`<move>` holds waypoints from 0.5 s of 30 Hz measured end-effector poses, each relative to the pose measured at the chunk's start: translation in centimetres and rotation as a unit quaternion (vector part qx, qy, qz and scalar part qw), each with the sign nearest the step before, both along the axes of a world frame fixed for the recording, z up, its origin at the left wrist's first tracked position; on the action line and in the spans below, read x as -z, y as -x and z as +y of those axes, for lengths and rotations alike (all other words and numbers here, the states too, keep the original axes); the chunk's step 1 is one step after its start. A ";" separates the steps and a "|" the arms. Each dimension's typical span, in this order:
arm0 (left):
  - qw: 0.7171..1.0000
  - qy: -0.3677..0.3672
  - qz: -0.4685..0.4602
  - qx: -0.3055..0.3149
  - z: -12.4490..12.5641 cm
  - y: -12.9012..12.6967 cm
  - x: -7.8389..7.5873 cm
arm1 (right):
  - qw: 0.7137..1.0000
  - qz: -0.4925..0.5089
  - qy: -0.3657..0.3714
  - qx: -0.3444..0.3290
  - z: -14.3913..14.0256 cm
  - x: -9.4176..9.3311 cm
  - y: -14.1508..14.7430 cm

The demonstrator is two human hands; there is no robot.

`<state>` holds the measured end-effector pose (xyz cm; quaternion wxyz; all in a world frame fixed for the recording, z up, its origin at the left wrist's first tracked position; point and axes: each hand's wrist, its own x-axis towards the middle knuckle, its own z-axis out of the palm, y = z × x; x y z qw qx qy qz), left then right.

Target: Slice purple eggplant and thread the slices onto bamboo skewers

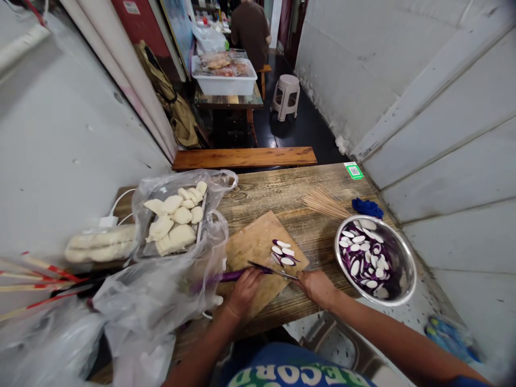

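Note:
My left hand (244, 293) is closed around a long purple eggplant (231, 276) lying over the wooden cutting board (245, 244). The eggplant's far left part runs under a clear plastic bag. In my right hand (316, 287) is a knife (276, 271), its blade reaching left across the board to the eggplant beside my left fingers. Several white, purple-edged eggplant slices (287, 261) lie on the board just beyond the blade. At the right, a metal bowl (407, 263) holds many more such slices.
Left of the board, a bagged tray (203, 207) carries pale dough-like pieces (177, 215). Wooden skewers (324, 203) and a blue cloth (366, 207) lie behind the bowl. Beyond the table stand a bench (245, 157), a stool (287, 94), and a person (250, 32) facing away.

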<state>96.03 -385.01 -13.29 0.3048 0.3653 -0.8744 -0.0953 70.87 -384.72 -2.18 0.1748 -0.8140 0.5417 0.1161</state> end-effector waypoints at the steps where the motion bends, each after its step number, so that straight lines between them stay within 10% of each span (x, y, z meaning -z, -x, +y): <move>1: 1.000 -0.002 -0.010 -0.012 -0.1 -0.5 -0.3 | 1.000 0.003 -0.003 0.001 0.1 -0.1 0.1; 9: 0.996 -0.044 -0.045 -0.063 -0.3 -1.1 -1.5 | 0.998 0.023 -0.025 0.050 0.1 -0.9 1.8; 15: 1.000 -0.008 -0.002 0.029 -1.6 2.4 -2.0 | 0.997 0.032 -0.030 0.064 -0.1 -1.3 2.5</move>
